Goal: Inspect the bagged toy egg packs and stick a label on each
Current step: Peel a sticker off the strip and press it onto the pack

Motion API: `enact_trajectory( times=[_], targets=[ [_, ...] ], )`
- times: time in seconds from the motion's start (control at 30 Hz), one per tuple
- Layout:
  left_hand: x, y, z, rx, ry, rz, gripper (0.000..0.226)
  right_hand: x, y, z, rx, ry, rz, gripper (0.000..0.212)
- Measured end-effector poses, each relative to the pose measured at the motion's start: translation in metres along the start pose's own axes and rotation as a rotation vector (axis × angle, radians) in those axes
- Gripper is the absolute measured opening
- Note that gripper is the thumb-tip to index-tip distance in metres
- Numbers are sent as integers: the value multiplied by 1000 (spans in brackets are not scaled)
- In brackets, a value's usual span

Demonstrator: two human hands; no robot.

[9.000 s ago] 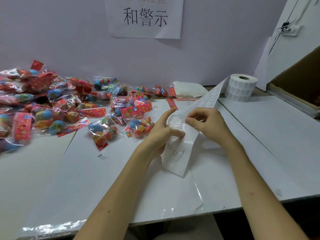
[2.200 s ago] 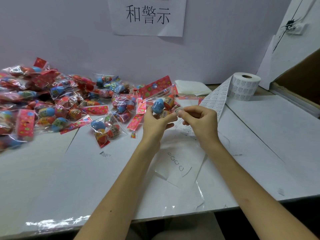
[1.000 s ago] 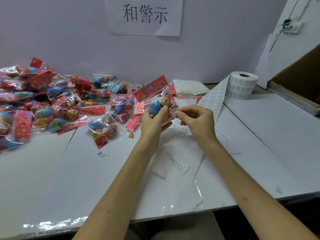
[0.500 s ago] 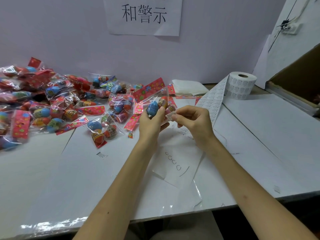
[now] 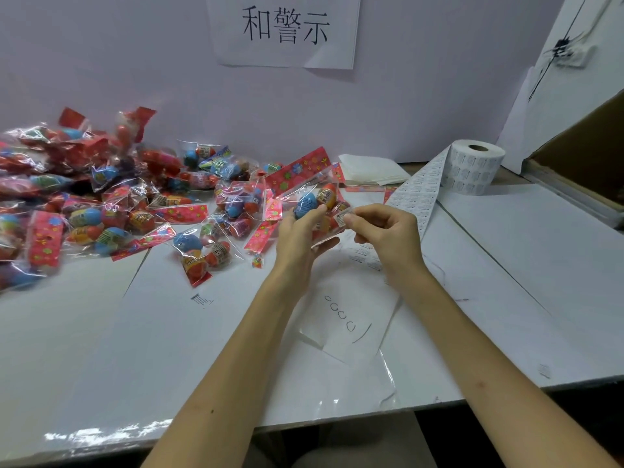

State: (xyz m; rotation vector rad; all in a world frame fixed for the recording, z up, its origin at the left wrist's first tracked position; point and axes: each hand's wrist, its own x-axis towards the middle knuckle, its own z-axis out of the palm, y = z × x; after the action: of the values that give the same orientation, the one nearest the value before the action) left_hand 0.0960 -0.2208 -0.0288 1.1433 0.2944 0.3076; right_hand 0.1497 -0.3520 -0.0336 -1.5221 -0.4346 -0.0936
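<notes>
Toy egg pack [image 5: 317, 201] is held up off the white table [image 5: 101, 349] between both hands, over the table's middle, its red flowered header tilted up to the left; the left hand [image 5: 297, 238] grips it from below, thumb curled over the blue egg and fingers cupped under the clear bag; the right hand [image 5: 385, 231] pinches a small white label [image 5: 341, 217] between thumb and forefinger, the label touching the bag's right edge, the other fingers loosely curled in. A label strip [image 5: 418, 197] runs from the label roll [image 5: 472, 170] at the back right down behind the right hand; a heap of packs [image 5: 101, 204] crowds the left and back against the wall; one loose pack [image 5: 202, 251] lies near the left wrist; a paper sheet [image 5: 344, 319] with pen marks lies flat between the forearms; folded white sheets [image 5: 371, 168] sit beside the roll; a cardboard box [image 5: 580, 157] stands at the far right. Bare table shows at the near left and right of the strip; its front edge runs under the forearms.
</notes>
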Motion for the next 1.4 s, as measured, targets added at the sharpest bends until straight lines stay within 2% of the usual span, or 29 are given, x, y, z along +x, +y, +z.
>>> enact_trajectory(
  times=[0.23,0.53,0.73,0.87,1.27,1.4],
  targets=[
    [3,-3,-1,25,11,14,34,-1,-2,-1,31,-28,13,10],
    [2,-3,-1,12,-15,24,21,-1,-3,-1,24,-8,31,13],
    [-2,-2,1,93,-39,65,50,-1,-3,-2,31,-6,42,13],
    [-5,-2,1,127,-40,92,59,-1,-4,-1,12,4,38,12],
    [0,-6,0,169,67,185,53,-3,-4,2,-41,12,51,6],
    [3,-7,-1,165,119,196,49,-2,-4,3,-35,42,109,22]
  ],
)
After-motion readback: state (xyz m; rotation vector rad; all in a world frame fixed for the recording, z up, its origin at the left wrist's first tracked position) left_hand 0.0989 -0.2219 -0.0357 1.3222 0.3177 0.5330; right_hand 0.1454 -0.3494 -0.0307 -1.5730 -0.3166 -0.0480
